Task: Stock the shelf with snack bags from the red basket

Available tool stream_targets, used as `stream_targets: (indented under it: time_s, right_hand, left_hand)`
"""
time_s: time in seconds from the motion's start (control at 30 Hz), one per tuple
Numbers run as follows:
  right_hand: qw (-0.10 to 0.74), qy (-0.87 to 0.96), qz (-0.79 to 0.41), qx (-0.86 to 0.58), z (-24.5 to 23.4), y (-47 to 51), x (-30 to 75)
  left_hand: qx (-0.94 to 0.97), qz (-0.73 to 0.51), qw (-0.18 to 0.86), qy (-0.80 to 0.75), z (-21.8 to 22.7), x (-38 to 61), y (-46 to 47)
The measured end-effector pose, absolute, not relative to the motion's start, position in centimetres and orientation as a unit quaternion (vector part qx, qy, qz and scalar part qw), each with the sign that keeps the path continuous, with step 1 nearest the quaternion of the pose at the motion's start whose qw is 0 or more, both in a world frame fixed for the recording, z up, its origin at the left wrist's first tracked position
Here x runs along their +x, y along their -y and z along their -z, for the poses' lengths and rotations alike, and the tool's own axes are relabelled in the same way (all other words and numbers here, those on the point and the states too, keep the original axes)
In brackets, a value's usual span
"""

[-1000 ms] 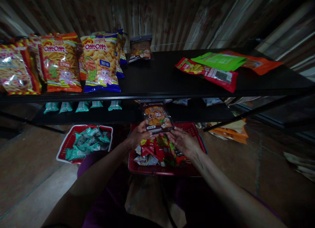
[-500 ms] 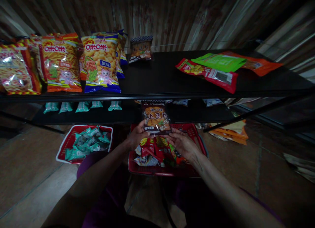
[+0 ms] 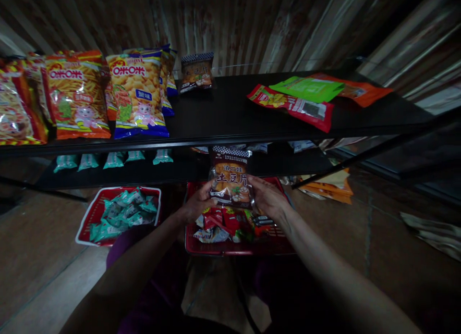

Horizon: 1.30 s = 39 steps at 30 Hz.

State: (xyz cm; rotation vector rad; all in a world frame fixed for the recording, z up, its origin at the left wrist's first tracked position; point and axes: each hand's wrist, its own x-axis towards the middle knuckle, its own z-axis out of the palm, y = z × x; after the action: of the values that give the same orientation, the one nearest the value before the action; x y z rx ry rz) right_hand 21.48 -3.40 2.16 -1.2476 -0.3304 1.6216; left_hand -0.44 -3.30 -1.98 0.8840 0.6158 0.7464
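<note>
Both my hands hold one small brown snack packet (image 3: 230, 179) with a checkered top, upright, just below the front edge of the top black shelf (image 3: 230, 142). My left hand (image 3: 196, 203) grips its lower left side and my right hand (image 3: 268, 198) its right side. Under the packet a red basket (image 3: 237, 248) on the floor holds several red snack packets (image 3: 230, 221). A matching brown packet (image 3: 196, 72) stands at the back of the top shelf.
Big orange and blue snack bags (image 3: 139, 91) line the shelf's left side; flat red, green and orange packets (image 3: 298, 96) lie on its right. Teal packets (image 3: 113, 159) stand on the lower shelf. A second red basket (image 3: 118, 214) with teal packets sits left on the floor.
The packet has gone from tilted to upright and risen slightly towards the shelf edge. My right hand has slid from under it to its right side. The view has shifted a little.
</note>
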Motion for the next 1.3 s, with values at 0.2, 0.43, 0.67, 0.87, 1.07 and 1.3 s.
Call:
stream_targets:
  time_s: [0.2, 0.43, 0.67, 0.87, 1.07, 1.3]
  right_hand:
    - [0.526, 0.123, -0.65, -0.535, -2.1, 3.2, 21.5]
    - [0.565, 0.139, -0.581, -0.569, -2.5, 3.2, 21.3]
    - [0.565, 0.115, -0.585, -0.57, -3.1, 3.4, 21.2]
    - [0.553, 0.118, -0.594, -0.573, -2.3, 3.3, 21.7]
    - [0.554, 0.124, -0.595, -0.569, -2.0, 3.3, 21.8]
    - [0.551, 0.121, -0.59, -0.578, -2.3, 3.2, 21.4]
  left_hand:
    - [0.414, -0.338, 0.793, -0.292, 2.1, -0.3, 3.5]
    - [0.379, -0.313, 0.821, -0.29, 2.7, -0.1, 4.1]
    - [0.385, -0.298, 0.823, -0.294, 3.0, -0.1, 4.2]
    - [0.373, -0.298, 0.836, -0.269, 2.8, -0.1, 4.3]
    - [0.371, -0.308, 0.819, -0.311, 1.8, -0.3, 4.0]
    - [0.386, -0.392, 0.715, -0.432, 1.2, -0.3, 3.0]
